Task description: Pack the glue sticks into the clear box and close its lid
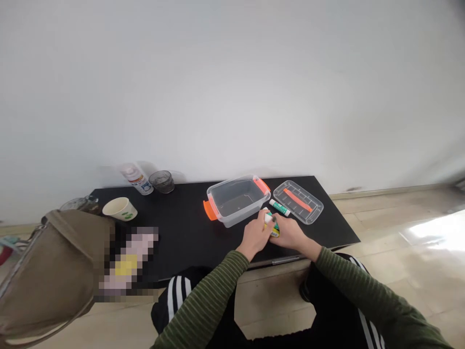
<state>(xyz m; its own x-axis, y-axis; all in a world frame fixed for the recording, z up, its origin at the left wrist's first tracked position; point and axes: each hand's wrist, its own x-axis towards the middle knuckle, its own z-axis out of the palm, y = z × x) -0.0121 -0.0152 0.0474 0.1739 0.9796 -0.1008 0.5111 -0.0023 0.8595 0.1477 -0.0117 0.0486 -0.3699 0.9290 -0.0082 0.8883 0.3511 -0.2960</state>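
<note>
My left hand (255, 236) and my right hand (290, 233) meet at the front edge of the black table, fingers closed together around a glue stick (269, 217) with white and green parts. Something yellow with dark print (274, 232) shows beneath the fingers; whether it is a separate thing I cannot tell. Just beyond my hands another white and green glue stick (279, 208) lies on the table. Behind them stands a clear plastic box (238, 215), uncovered, its orange latches at both ends. To its right rests the clear lid (314, 211) with an orange handle.
On the left are a paper cup (119, 209), a dark glass bowl (162, 182) and a white spray can (137, 179). A brown bag (54, 271) overlaps the black table's (181, 242) left end, beside a blurred-out pink and yellow item (129, 261). A white wall rises behind.
</note>
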